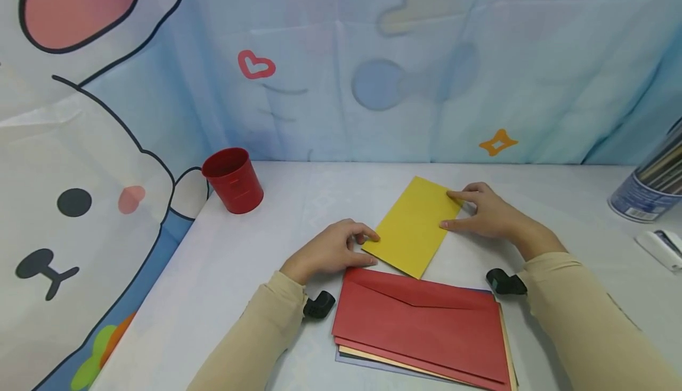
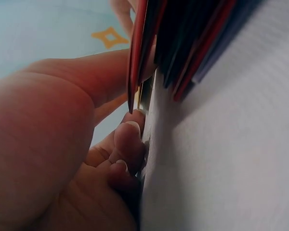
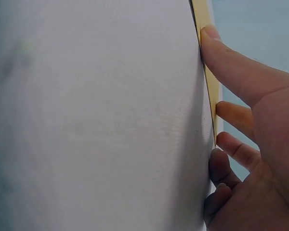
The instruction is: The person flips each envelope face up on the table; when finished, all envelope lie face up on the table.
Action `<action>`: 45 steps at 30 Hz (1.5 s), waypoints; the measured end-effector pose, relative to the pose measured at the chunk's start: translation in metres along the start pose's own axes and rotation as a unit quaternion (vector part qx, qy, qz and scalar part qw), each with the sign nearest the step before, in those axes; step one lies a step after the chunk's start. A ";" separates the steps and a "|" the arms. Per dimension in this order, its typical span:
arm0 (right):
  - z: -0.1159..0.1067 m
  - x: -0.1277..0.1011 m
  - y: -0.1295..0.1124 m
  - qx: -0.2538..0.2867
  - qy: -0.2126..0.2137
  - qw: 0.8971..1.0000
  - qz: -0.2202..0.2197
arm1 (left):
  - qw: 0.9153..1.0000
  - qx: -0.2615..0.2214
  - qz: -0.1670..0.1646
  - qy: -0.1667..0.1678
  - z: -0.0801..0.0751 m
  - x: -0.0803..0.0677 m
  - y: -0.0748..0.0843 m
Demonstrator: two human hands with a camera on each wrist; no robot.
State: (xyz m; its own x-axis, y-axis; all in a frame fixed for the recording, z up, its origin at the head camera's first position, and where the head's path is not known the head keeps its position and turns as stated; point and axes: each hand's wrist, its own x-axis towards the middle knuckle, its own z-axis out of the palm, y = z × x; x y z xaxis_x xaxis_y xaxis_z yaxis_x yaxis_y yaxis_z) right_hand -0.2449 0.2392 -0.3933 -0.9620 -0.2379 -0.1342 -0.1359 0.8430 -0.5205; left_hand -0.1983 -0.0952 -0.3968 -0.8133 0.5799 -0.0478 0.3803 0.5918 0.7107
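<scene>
A yellow rectangle of paper (image 1: 412,225) lies slanted on the white table, its kind not plain. At its left corner is my left hand (image 1: 335,246), the index fingertip touching the paper and the thumb by the near edge. My right hand (image 1: 490,216) is at the opposite end, index finger on the far right corner and thumb touching the right edge. In the right wrist view the thumb and fingertips meet the yellow edge (image 3: 211,91). Just nearer lies a stack of envelopes, a red envelope (image 1: 421,326) on top; in the left wrist view its edges (image 2: 135,62) partly hide the left thumb.
A red cup (image 1: 234,180) stands at the back left. Towards the right edge are a clear container of thin sticks (image 1: 652,183) and a white stapler-like object (image 1: 660,249). A printed curtain (image 1: 319,112) hangs behind the table (image 1: 224,296).
</scene>
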 end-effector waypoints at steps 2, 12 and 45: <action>0.001 0.001 0.000 -0.003 0.002 1.000 0.003 | 1.000 0.000 -0.001 0.002 0.000 0.000 0.000; 0.002 -0.001 -0.002 -0.013 0.004 1.000 0.002 | 1.000 0.009 -0.009 0.010 0.002 0.000 0.002; -0.005 -0.017 0.010 0.015 0.000 1.000 -0.016 | 0.992 -0.061 -0.058 0.094 0.002 0.003 0.002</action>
State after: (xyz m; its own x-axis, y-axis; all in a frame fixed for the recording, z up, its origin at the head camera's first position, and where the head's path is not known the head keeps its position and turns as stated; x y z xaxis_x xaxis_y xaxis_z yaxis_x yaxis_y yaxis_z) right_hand -0.2317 0.2543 -0.3918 -0.9569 -0.2656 -0.1171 -0.1600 0.8194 -0.5505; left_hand -0.1990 -0.0913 -0.3965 -0.9208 0.3899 -0.0103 0.2322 0.5692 0.7887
